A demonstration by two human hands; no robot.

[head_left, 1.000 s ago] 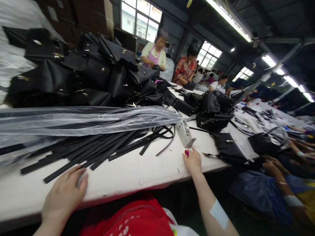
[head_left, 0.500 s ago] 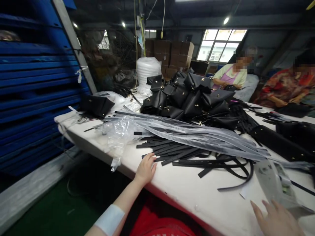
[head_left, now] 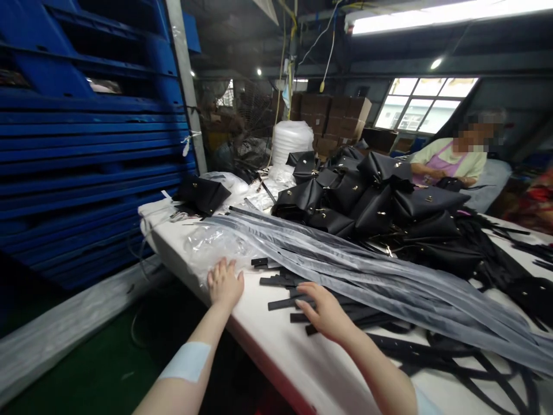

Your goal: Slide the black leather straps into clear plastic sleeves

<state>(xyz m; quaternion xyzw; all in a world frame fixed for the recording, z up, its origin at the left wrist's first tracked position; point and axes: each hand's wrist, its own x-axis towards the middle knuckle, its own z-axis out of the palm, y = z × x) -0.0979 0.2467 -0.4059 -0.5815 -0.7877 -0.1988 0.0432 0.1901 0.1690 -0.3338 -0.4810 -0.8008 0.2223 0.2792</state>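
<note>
My left hand (head_left: 225, 283) lies with its fingers spread on the near edge of crumpled clear plastic (head_left: 216, 242), at the table's left front edge. My right hand (head_left: 322, 311) is over the ends of the black straps (head_left: 280, 303), its thumb and fingers apart and nothing visible between them. Long straps in translucent wrap (head_left: 345, 268) stretch across the table just beyond both hands. Behind them is a heap of black leather bags (head_left: 371, 210) with small metal fittings.
The white table (head_left: 263, 351) has another black bag (head_left: 201, 194) at its far left corner. Stacked blue pallets (head_left: 95, 155) stand left. A person (head_left: 449, 161) in a pink apron works across the table. Cartons (head_left: 341, 118) are behind.
The view has turned left. My left hand has moved from the strap ends to the clear plastic. My right hand has come in from the lower right to the black straps.
</note>
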